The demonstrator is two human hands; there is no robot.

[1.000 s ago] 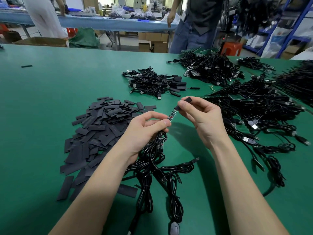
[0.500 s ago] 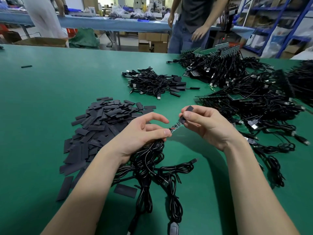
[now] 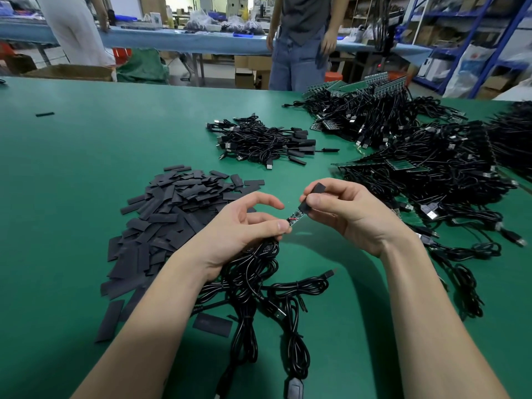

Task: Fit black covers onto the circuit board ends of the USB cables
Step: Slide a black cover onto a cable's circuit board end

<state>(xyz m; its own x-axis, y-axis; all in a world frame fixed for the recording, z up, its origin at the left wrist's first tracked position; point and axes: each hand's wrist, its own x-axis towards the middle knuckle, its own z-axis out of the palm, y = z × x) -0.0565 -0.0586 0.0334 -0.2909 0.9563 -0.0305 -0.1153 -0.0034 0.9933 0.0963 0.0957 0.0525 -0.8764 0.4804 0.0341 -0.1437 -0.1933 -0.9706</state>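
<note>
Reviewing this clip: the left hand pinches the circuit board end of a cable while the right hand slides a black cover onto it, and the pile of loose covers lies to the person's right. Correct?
Not quite. The head view shows the pile of loose covers on the person's left, beside the left hand. The rest stands: that hand pinches the circuit board end while the right hand slides the black cover onto it.

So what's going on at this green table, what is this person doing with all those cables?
A person is sleeving cable ends. The left hand pinches a small circuit board on the end of a USB cable, while the right hand holds a black cover over the board's far tip; most of the board is still bare. A pile of loose covers lies to the left on the table, a heap of cables that look already covered sits further back, and larger tangles lie to the right.
</note>
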